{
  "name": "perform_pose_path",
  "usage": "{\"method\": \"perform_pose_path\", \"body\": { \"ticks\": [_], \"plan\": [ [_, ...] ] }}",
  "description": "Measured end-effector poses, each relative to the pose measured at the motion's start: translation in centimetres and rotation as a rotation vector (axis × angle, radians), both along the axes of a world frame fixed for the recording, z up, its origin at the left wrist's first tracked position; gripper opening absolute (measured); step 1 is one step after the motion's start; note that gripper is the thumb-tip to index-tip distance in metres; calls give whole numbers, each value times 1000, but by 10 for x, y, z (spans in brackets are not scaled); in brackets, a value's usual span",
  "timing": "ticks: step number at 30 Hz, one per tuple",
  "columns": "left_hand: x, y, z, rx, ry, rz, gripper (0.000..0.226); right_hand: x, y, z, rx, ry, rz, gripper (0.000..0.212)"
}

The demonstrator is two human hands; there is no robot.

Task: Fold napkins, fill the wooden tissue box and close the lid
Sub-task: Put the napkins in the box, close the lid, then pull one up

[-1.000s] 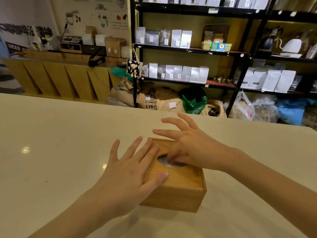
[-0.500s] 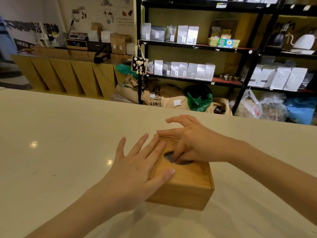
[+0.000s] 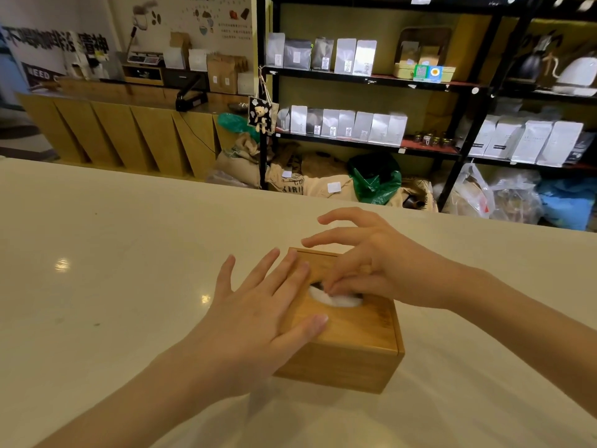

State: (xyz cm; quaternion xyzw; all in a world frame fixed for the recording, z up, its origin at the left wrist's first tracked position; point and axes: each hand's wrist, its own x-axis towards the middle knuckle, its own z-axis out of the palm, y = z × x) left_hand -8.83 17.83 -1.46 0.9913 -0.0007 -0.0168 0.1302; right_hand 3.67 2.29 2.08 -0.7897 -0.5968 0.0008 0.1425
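Note:
A wooden tissue box (image 3: 355,357) stands on the pale counter with its lid shut. White napkin (image 3: 339,300) shows in the oval slot of the lid. My left hand (image 3: 255,321) lies flat on the box's left side, fingers spread, thumb on the lid. My right hand (image 3: 371,270) hovers over the slot; its thumb and forefinger pinch the napkin at the opening, while the other fingers are raised and spread.
The counter (image 3: 113,270) stretches wide to the left and front of the box. Beyond its far edge stand black shelves (image 3: 371,82) with white bags, sacks on the floor and a wooden bar (image 3: 113,130).
My right fingertips have drawn white napkin up into the slot, where earlier the opening looked dark. The left hand keeps pressing the box. The camera has dipped slightly.

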Motion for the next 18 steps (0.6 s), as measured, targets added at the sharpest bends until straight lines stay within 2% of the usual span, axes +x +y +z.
{"method": "perform_pose_path", "body": {
  "ticks": [3,8,11,13,15,16,18],
  "plan": [
    [-1,0,0,-14,-1,3,76,-4,-2,5,-8,-19,-4,24],
    [1,1,1,-48,9,3,77,-16,-5,6,-1,-227,23,33],
    [7,7,4,-92,26,-3,87,-20,-12,11,19,31,-143,27],
    [9,9,6,-139,30,-11,90,-18,-18,8,50,181,-304,41],
    [11,10,8,-172,30,-32,88,-17,-21,3,57,272,-375,59],
    [12,9,9,-180,24,-47,87,-19,-20,0,56,303,-372,58],
    [15,10,10,-201,13,-73,88,-23,-17,-9,79,329,-319,38]
  ]
}}
